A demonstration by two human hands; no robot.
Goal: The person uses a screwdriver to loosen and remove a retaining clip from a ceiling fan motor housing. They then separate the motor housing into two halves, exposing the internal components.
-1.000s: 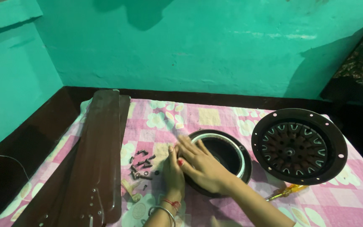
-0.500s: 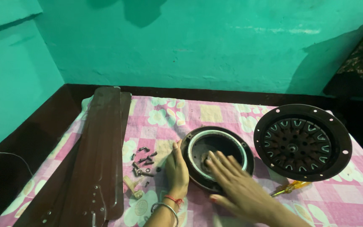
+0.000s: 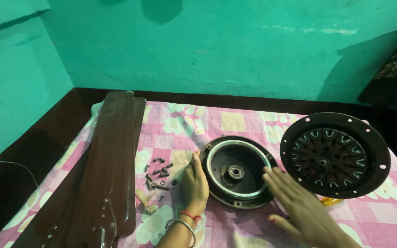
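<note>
- Far left, the brown fan blades (image 3: 104,174) lie stacked along the edge of the pink checked cloth (image 3: 235,119)
- Loose dark screws (image 3: 158,173) are scattered just right of them
- My left hand (image 3: 195,183) rests flat, fingers together, against the left rim of the round motor housing (image 3: 237,172)
- My right hand (image 3: 299,211) hovers open at its right rim, fingers slightly spread, holding nothing
- Farthest right sits the black motor core disc (image 3: 335,155), tilted

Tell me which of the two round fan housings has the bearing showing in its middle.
The smaller housing, between the left hand and right hand. The bigger one shows ribbed slots instead.
</note>
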